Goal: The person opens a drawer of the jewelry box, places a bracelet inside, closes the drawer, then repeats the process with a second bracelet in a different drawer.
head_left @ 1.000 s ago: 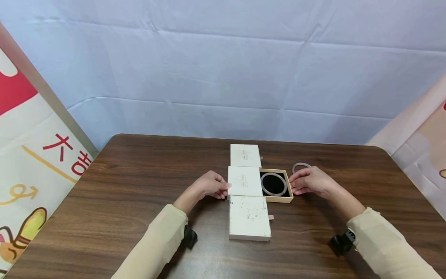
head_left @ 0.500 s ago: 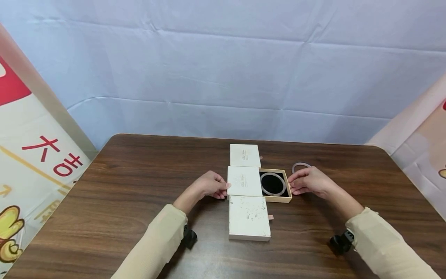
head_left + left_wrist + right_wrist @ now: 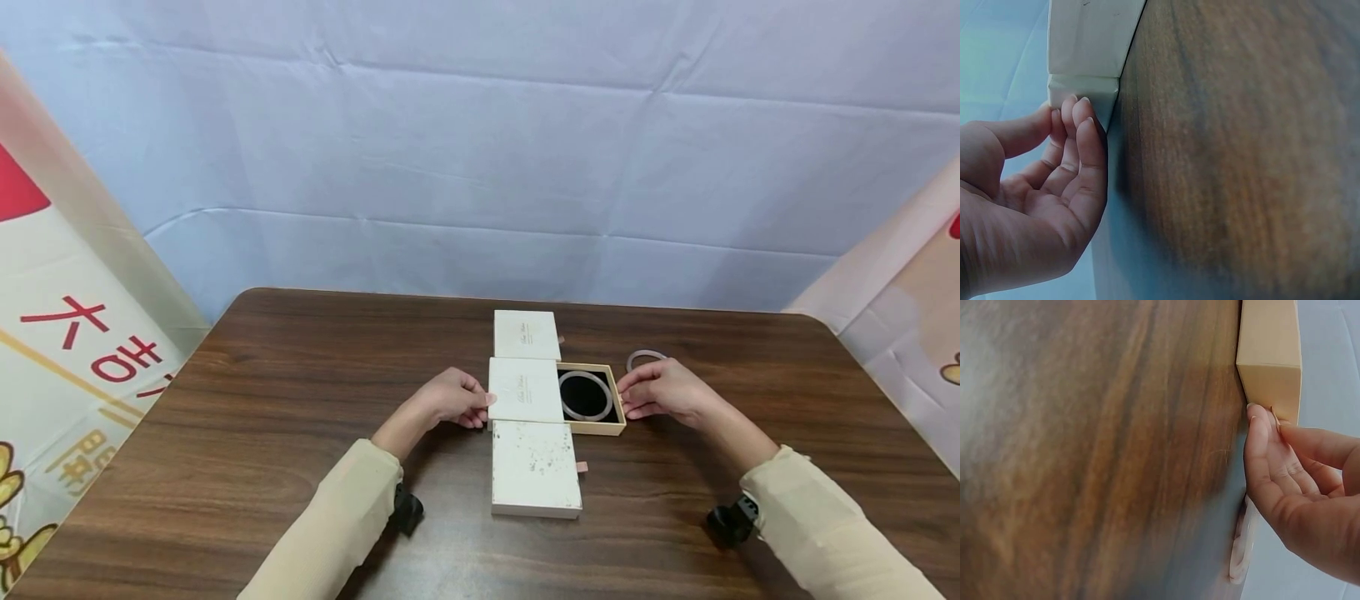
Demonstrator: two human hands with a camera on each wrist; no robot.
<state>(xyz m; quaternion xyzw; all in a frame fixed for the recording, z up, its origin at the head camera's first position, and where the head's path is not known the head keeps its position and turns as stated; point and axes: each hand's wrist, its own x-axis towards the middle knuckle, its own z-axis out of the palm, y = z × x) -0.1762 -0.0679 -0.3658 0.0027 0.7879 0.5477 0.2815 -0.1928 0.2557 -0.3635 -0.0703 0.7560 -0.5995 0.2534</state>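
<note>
In the head view a white sliding box is partly open: its sleeve [image 3: 525, 390] lies left and its cream drawer [image 3: 597, 428] sticks out right. A pale bangle [image 3: 565, 407] lies on the drawer's black lining. My left hand [image 3: 455, 398] holds the sleeve's left end, thumb at the top edge and curled fingers against the end face [image 3: 1082, 87]. At the drawer's right end my right hand [image 3: 670, 392] pinches a small pull tab [image 3: 1275, 417] between thumb and fingers. Another pale bangle [image 3: 643, 355] lies on the table behind that hand, partly hidden by it.
One closed white box [image 3: 525, 333] adjoins the sleeve at the back; a second, speckled box [image 3: 536, 467] adjoins it in front. Pink tabs show at their right sides. All rest on a dark wooden table [image 3: 300, 367] before a pale cloth backdrop [image 3: 480, 167].
The drawer has slid slightly left into the sleeve, and my right hand has moved left with it. My left hand stays on the sleeve's end.
</note>
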